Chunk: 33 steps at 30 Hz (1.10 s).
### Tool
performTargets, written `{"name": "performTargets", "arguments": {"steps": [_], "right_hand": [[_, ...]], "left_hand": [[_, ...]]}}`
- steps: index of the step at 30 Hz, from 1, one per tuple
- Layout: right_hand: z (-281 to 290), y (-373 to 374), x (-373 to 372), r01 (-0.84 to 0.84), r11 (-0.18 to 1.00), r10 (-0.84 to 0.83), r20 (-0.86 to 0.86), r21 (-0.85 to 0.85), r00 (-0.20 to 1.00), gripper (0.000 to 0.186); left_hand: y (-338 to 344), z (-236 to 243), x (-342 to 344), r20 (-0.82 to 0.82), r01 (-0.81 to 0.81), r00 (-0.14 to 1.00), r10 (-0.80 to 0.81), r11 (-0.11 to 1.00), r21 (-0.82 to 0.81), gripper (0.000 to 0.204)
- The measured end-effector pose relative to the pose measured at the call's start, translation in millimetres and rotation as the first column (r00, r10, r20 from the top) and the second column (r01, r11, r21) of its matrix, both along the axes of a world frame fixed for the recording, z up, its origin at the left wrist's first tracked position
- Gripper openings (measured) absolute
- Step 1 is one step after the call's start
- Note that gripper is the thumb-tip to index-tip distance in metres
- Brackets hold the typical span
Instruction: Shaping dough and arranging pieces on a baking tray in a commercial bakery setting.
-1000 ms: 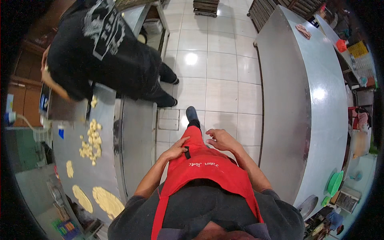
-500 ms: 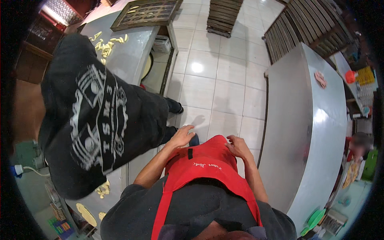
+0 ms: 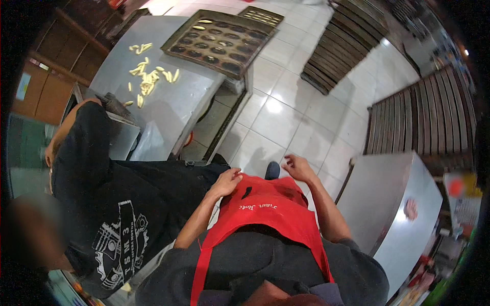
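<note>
My left hand (image 3: 227,181) hangs open at the left side of my red apron (image 3: 263,209), its fingers loosely bent. My right hand (image 3: 297,167) is open in the air at the apron's right side, fingers apart. Neither holds anything. Ahead on the left, a steel table (image 3: 107,66) bears several pale, finger-shaped dough pieces (image 3: 148,84). At its corner lies a dark metal tray (image 3: 219,43) with oval hollows and a few pale pieces in it, and behind that a smaller tray (image 3: 260,18).
A co-worker in a black T-shirt (image 3: 138,188) is close at my left. The tiled floor (image 3: 275,117) runs ahead to a dark stack of slatted racks (image 3: 342,43). Another slatted rack (image 3: 418,112) and a steel counter (image 3: 383,204) with a pinkish cloth (image 3: 410,209) stand at the right.
The view has moved forward along the aisle and turned, bringing the trays and racks closer. The co-worker now appears lower at my left. My hands have shifted slightly, both still empty.
</note>
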State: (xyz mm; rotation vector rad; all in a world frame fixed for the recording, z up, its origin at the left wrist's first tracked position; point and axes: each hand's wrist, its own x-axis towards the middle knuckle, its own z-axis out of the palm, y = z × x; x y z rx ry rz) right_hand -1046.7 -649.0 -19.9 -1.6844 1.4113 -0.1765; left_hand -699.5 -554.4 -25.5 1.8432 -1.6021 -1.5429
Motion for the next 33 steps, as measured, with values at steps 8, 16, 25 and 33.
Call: {"name": "performTargets", "arguments": {"steps": [8,16,25,33], "right_hand": [[51.4,-291.8,147.0,0.171,0.899,-0.373,0.5,0.404,0.781,0.091],[23.5,-408.2,232.0,0.308,0.93,-0.366,0.432,0.201,0.825,0.041],[-29.1,-604.3,172.9,-0.037,0.91,-0.044,-0.184,-0.414,0.982,0.05],[80.0,-596.1,285.1,-0.395,0.58,0.164,-0.373,-0.713,0.913,0.079]], "left_hand": [[-97.2,71.4,26.3,-0.192,-0.488,0.868,0.458,0.859,-0.157,0.043],[-216.8,62.4,146.4,-0.276,-0.762,0.647,0.711,0.587,-0.273,0.038],[-343.3,5.6,390.4,0.042,-0.759,0.145,0.989,0.138,-0.637,0.048],[-383.4,5.8,368.7,0.034,-0.559,0.382,0.923,0.26,-0.787,0.043]]}}
